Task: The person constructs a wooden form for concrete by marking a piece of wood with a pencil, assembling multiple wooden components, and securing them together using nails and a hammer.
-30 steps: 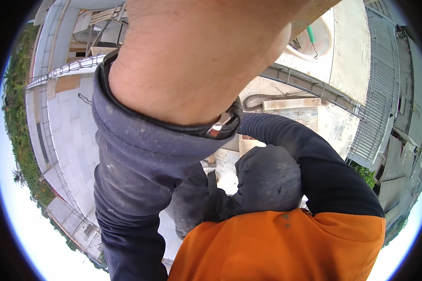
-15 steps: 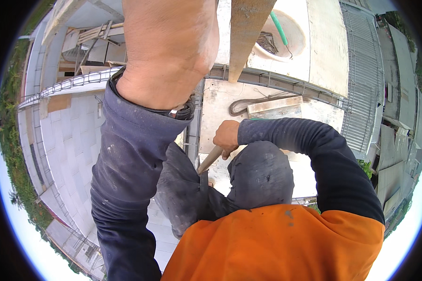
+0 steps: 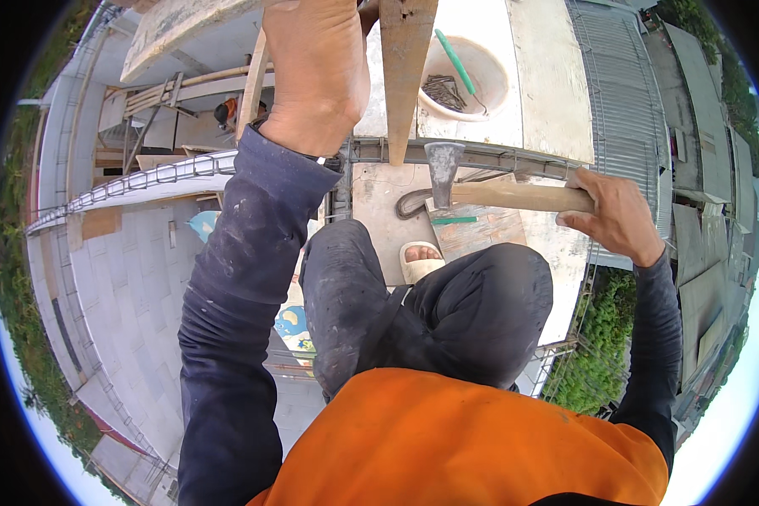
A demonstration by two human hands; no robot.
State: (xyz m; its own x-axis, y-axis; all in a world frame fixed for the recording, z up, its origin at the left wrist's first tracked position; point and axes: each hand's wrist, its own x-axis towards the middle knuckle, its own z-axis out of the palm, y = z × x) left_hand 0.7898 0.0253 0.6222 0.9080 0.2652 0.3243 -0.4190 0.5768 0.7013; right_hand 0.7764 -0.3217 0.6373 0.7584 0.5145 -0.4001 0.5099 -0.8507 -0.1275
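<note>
My right hand (image 3: 614, 209) is closed round the end of a hammer's wooden handle, off to the right of my knees. The hammer (image 3: 514, 196) lies level across the view, its grey metal head (image 3: 444, 173) pointing left, with one flared end. Raised to the top edge, my left hand (image 3: 316, 72) is beside an upright wooden board (image 3: 406, 76) that tapers downward. The fingers of that hand are out of the picture, so what they touch does not show.
A whitish bucket (image 3: 499, 72) holds nails and a green-handled tool (image 3: 455, 61). Below lie a wooden offcut (image 3: 481, 232) and bundled wire (image 3: 411, 204). Steel rebar (image 3: 143, 181) runs along the wall edge. My sandalled foot (image 3: 420, 255) rests on a board. A person (image 3: 228, 112) is at far left.
My right hand has swung from between my knees out to the right, bringing the hammer up into full sight. My left hand stays raised; the view has shifted.
</note>
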